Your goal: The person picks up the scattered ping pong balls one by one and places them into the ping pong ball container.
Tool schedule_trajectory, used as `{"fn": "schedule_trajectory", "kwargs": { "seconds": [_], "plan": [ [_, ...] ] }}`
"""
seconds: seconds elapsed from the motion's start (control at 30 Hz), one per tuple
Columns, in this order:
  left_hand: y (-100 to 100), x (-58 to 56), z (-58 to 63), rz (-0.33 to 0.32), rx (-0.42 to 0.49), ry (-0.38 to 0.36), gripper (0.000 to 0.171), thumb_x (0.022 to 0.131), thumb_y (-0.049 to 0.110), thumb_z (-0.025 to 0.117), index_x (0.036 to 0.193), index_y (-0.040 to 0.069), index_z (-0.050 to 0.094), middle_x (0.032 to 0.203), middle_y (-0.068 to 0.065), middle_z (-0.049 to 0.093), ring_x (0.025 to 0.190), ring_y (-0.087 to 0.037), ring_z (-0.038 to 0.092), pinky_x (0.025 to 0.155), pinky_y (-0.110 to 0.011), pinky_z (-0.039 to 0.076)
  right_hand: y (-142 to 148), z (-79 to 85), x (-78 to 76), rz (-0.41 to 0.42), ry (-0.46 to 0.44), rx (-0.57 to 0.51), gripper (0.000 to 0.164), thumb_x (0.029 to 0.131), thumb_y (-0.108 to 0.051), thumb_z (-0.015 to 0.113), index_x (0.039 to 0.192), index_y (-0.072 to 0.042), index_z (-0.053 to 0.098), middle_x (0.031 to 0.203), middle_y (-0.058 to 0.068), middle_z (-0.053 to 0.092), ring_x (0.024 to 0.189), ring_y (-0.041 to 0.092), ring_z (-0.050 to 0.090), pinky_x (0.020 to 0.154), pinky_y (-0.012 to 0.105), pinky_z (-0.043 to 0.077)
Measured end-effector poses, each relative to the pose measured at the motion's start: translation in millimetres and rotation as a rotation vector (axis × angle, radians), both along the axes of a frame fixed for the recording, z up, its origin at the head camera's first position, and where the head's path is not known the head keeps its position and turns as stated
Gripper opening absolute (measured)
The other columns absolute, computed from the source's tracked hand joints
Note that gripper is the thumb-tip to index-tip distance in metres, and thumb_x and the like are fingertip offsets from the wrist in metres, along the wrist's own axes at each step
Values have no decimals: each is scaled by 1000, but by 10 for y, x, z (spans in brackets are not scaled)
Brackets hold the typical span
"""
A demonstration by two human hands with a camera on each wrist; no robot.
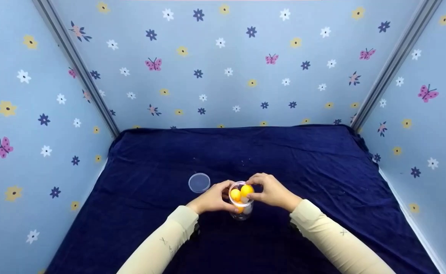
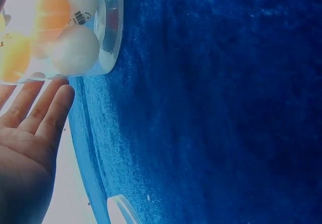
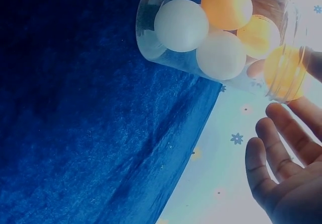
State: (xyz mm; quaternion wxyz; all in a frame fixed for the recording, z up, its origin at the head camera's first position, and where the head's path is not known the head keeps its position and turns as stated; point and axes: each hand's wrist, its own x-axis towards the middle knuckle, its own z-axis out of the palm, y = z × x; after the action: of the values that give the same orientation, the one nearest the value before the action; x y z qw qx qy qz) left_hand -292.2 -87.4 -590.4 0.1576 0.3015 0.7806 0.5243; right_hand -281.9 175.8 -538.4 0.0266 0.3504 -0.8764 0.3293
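Observation:
A clear plastic jar (image 1: 241, 217) stands on the dark blue cloth, its open mouth facing up. My left hand (image 1: 212, 197) grips the jar's left side, thumb in front and fingers behind. At the rim, my right hand (image 1: 272, 192) pinches an orange ball (image 1: 247, 190) between thumb and fingers. Inside, the right wrist view shows white balls (image 3: 181, 25) and orange balls (image 3: 226, 5), which look like table tennis balls. Printing marks a white ball (image 2: 82, 3) in the left wrist view. Left of the jar, a clear round lid (image 1: 199, 183) lies flat.
The blue cloth (image 1: 303, 152) covers the whole table and has some wrinkles. Blue walls (image 1: 238, 23) patterned with flowers and butterflies enclose the table at the back and both sides. Metal posts (image 1: 82, 72) run down the back corners.

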Motion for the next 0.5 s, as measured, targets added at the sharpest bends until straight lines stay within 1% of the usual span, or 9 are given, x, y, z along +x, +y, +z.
{"fn": "schedule_trajectory", "kwargs": {
  "seconds": [0.17,0.27,0.43,0.5],
  "plan": [
    [2,2,-2,-2,-1,-12,70,79,17,99,139,5,64,130,-8,73,114,-18,75,107,-49,60,0,5,4,5,10,-4,32,88,-13,89,116,1,80,115,14,79,110,35,74,100,54,60],
    [2,-1,-5,-4,0,-11,71,80,16,98,140,3,63,131,-9,73,114,-17,75,107,-49,60,5,17,7,9,16,-25,31,90,-12,88,116,2,80,115,14,79,108,34,74,98,53,60],
    [-10,-5,-2,-3,-5,-13,72,80,17,98,141,2,63,132,-9,72,116,-18,74,108,-50,60,13,23,5,7,21,-96,22,91,-4,85,111,2,79,110,15,79,102,37,73,90,52,61],
    [-14,-9,-3,-3,-6,-14,72,80,17,98,141,2,62,132,-10,72,116,-18,74,108,-51,60,18,19,-4,-2,24,-117,19,91,-1,83,109,2,80,108,14,78,99,38,73,87,48,62]
  ]
}}
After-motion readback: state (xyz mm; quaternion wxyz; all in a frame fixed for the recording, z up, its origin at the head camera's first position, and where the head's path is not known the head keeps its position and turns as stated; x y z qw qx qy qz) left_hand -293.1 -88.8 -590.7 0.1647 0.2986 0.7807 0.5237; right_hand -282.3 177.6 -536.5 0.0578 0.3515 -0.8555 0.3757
